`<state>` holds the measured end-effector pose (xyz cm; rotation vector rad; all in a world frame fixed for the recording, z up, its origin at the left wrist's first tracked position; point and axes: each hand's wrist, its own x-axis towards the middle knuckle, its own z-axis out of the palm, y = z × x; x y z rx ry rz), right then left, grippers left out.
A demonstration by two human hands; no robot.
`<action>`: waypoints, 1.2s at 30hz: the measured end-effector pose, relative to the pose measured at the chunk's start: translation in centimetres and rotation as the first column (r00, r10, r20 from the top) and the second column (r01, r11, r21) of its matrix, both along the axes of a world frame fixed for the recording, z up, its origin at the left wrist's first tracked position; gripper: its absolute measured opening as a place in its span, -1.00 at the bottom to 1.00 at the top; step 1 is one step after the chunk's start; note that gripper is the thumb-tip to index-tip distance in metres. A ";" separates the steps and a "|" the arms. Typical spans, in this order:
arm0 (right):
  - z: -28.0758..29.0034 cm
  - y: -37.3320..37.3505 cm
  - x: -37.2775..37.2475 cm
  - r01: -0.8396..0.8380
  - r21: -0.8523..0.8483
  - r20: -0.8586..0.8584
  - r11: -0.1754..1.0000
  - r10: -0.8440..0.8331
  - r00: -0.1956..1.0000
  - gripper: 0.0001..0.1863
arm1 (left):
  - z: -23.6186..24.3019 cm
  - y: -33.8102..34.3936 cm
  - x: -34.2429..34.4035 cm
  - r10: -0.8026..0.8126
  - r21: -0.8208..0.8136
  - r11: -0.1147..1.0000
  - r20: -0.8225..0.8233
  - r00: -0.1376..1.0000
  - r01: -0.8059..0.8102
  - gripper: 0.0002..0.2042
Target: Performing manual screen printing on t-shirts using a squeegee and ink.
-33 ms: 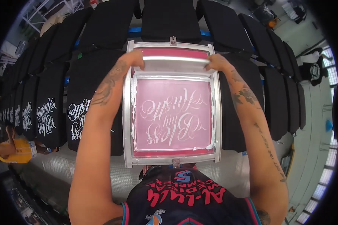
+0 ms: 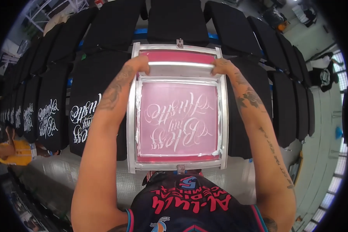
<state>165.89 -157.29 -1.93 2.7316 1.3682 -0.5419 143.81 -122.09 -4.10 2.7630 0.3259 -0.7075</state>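
You had both hands on the long silver squeegee bar (image 2: 180, 69), which lay across the far end of the aluminium-framed printing screen with pink mesh (image 2: 178, 116), its long axis running left to right and square to your arms. Your left hand (image 2: 140, 63) was clamped over the bar's left end and your right hand (image 2: 220, 66) over its right end, fingers curled tight around it, both forearms reaching straight out from the near edge. The screen itself sat directly ahead of your chest, its longer sides running near to far, and the white script design (image 2: 177, 121) on the mesh read upside down from where you stood, its tops pointing toward you. A small metal clamp (image 2: 179, 43) held the frame at the far side and another (image 2: 180, 168) at the near side. Black garments on flat platens (image 2: 104, 27) fanned out in an arc around the far side of the screen; those to the left already carried the white printed script (image 2: 85, 121), while those to the right showed plain black. Beneath the press lay a pale grey floor (image 2: 58, 174). A person in a yellow top (image 2: 15, 152) stood at the left edge, and windows lined the right side of the room.
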 end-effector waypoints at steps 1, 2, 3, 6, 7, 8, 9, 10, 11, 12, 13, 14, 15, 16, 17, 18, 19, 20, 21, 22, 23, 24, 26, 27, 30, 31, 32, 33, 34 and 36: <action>-1.0 0.5 0.9 -0.005 -0.190 -0.047 0.982 -0.004 0.999 -0.33 | -0.5 -2.5 -0.6 -0.019 0.177 0.984 0.301 0.954 -0.036 -0.45; -1.6 1.7 0.0 -0.019 -0.189 -0.058 0.982 0.008 0.998 -0.33 | -0.8 -4.7 -2.7 -0.075 0.332 0.933 0.560 0.825 -0.140 -0.43; -1.7 2.6 -1.6 -0.049 -0.086 -0.067 0.995 0.043 0.997 -0.37 | 0.5 -6.7 -4.7 -0.071 0.251 0.959 0.668 0.741 -0.135 -0.45; -0.9 4.0 -8.4 -0.057 0.120 -0.024 0.991 0.060 0.998 -0.46 | 2.2 -13.2 -16.5 0.237 -0.376 0.926 0.531 0.813 -0.025 -0.49; -0.9 3.2 -9.6 -0.002 0.206 0.034 0.979 -0.005 0.999 -0.50 | 3.7 -16.9 -19.9 0.285 -0.594 0.783 0.076 0.955 -0.186 -0.56; -1.2 2.9 -10.2 -0.021 0.210 0.027 0.977 0.015 1.000 -0.50 | -1.2 -19.3 -25.7 0.076 -0.818 0.573 -0.014 0.997 -0.055 -0.60; -2.2 2.2 -10.4 -0.084 0.273 0.088 0.958 0.061 0.994 -0.54 | -2.4 -22.8 -29.1 -0.081 -0.903 0.332 -0.316 0.945 -0.274 -0.56; -3.0 1.4 -10.5 -0.146 0.331 0.150 0.932 0.101 0.984 -0.57 | -2.1 -26.8 -31.6 -0.155 -0.812 0.283 -0.565 0.811 -0.511 -0.49; -2.9 2.0 -9.6 -0.145 0.281 0.175 0.949 0.098 0.980 -0.60 | -4.1 -31.1 -35.2 0.011 -0.753 0.279 -0.618 0.786 -0.596 -0.46; -2.5 3.0 -8.0 -0.162 0.246 0.141 0.956 0.130 0.981 -0.54 | -6.9 -34.4 -37.7 0.175 -0.694 0.260 -0.650 0.740 -0.671 -0.42; -2.1 3.9 -6.3 -0.177 0.208 0.107 0.962 0.158 0.982 -0.47 | -8.2 -36.9 -38.3 0.174 -0.691 0.255 -0.655 0.735 -0.676 -0.42; -1.3 5.4 -5.5 -0.172 0.109 0.056 0.979 0.166 0.984 -0.41 | -9.1 -39.3 -38.8 0.358 -0.715 0.222 -0.573 0.738 -0.663 -0.43; -0.6 6.8 -5.1 -0.169 0.009 0.013 0.985 0.169 0.985 -0.34 | -9.5 -41.0 -38.9 0.531 -0.743 0.198 -0.468 0.707 -0.640 -0.45; -0.5 7.5 -5.1 -0.178 0.007 0.018 0.984 0.178 0.984 -0.34 | -9.2 -42.1 -38.8 0.537 -0.746 0.192 -0.464 0.705 -0.638 -0.45; -0.7 8.0 -5.4 -0.182 0.039 0.024 0.982 0.182 0.983 -0.30 | -8.7 -43.3 -38.9 0.680 -0.742 0.162 -0.393 0.619 -0.650 -0.43; -0.9 8.1 -5.7 -0.184 0.071 0.032 0.980 0.182 0.983 -0.27 | -8.1 -44.1 -39.0 0.799 -0.742 0.132 -0.313 0.513 -0.657 -0.41; -1.4 8.0 -6.0 -0.201 0.063 0.039 0.978 0.199 0.979 -0.27 | -8.0 -44.6 -38.9 0.844 -0.730 0.185 -0.225 0.487 -0.658 -0.42; -1.9 7.5 -6.1 -0.181 0.132 0.024 0.974 0.180 0.983 -0.29 | -8.0 -45.1 -38.8 0.849 -0.737 0.171 -0.227 0.478 -0.654 -0.42; -2.1 7.1 -6.5 -0.158 0.199 0.007 0.967 0.160 0.987 -0.30 | -7.8 -45.5 -38.6 0.870 -0.710 0.251 -0.132 0.475 -0.658 -0.46; -2.5 6.6 -7.1 -0.166 0.188 0.015 0.968 0.167 0.986 -0.30 | -7.6 -45.8 -38.6 0.878 -0.674 0.330 -0.037 0.477 -0.661 -0.50; -2.5 5.9 -8.0 -0.174 0.199 0.022 0.964 0.173 0.985 -0.33 | -7.0 -46.1 -38.5 0.884 -0.653 0.310 -0.069 0.463 -0.691 -0.51; -2.4 5.3 -9.1 -0.184 0.210 0.028 0.960 0.183 0.983 -0.36 | -7.3 -46.3 -38.6 0.887 -0.663 0.298 -0.073 0.456 -0.686 -0.51; -2.0 3.8 -11.1 -0.183 0.211 0.023 0.960 0.182 0.983 -0.39 | -8.0 -46.5 -38.8 0.879 -0.650 0.356 -0.010 0.476 -0.671 -0.51; -2.0 2.6 -12.5 -0.173 0.219 0.004 0.960 0.177 0.984 -0.42 | -7.9 -46.5 -38.9 0.872 -0.668 0.365 0.001 0.490 -0.649 -0.51; -1.9 -1.5 -17.7 -0.177 0.234 -0.010 0.956 0.185 0.983 -0.54 | -9.4 -45.9 -38.7 0.855 -0.730 0.360 0.008 0.519 -0.582 -0.50; -1.2 -2.6 -20.4 -0.175 0.204 -0.014 0.963 0.182 0.983 -0.55 | -8.8 -45.3 -38.5 0.834 -0.728 0.381 0.004 0.552 -0.570 -0.49; -0.8 -4.2 -23.0 -0.168 0.174 -0.016 0.970 0.173 0.985 -0.56 | -7.6 -44.6 -38.2 0.810 -0.723 0.390 -0.025 0.586 -0.570 -0.48; -1.2 -5.9 -25.2 -0.217 0.263 0.020 0.940 0.220 0.975 -0.62 | -8.6 -44.1 -38.1 0.790 -0.739 0.440 0.050 0.611 -0.510 -0.47; -2.0 -7.9 -27.5 -0.208 0.298 0.030 0.932 0.208 0.978 -0.65 | -9.4 -44.3 -38.2 0.792 -0.772 0.405 0.030 0.609 -0.489 -0.47; -0.8 -10.8 -34.0 -0.135 0.254 -0.002 0.958 0.140 0.990 -0.69 | -8.6 -43.3 -38.1 0.747 -0.775 0.428 0.013 0.665 -0.465 -0.48</action>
